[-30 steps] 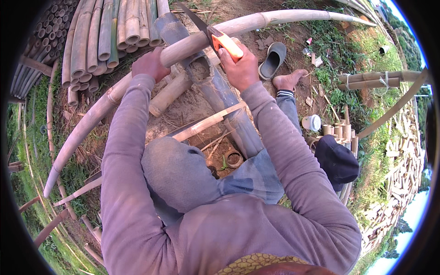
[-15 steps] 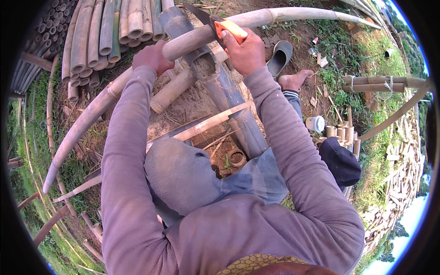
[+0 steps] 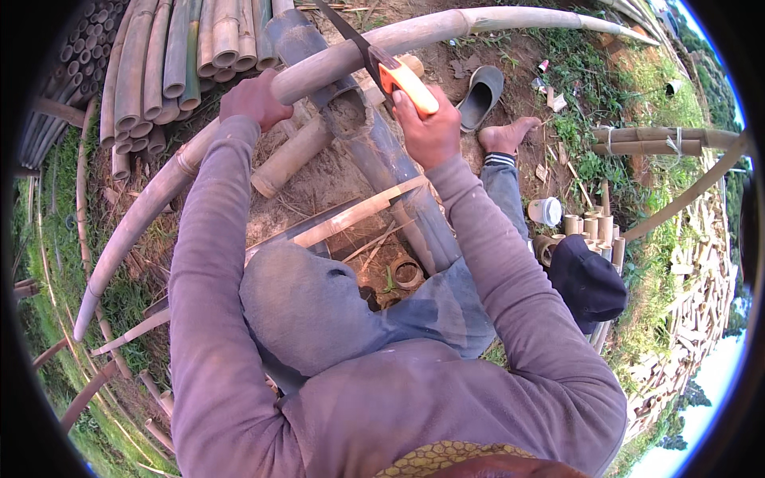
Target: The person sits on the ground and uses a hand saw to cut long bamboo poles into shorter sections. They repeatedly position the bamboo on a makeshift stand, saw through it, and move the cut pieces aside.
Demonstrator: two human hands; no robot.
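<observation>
My left hand (image 3: 255, 102) clasps the pole (image 3: 430, 30) and my right hand (image 3: 430, 127) grips the saw (image 3: 389, 73) across it, bamboo (image 3: 143, 68) stacked far left.

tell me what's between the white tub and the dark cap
In the head view, short cut bamboo pieces stand between the white tub and dark cap.

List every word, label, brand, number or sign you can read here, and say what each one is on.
None can be read anywhere in the picture.
Orange saw handle: no lettering can be made out.
White tub: any print on it is too small and blurred to read.
Dark cap: no lettering can be made out.
Bamboo pole: no legible marks.
</observation>
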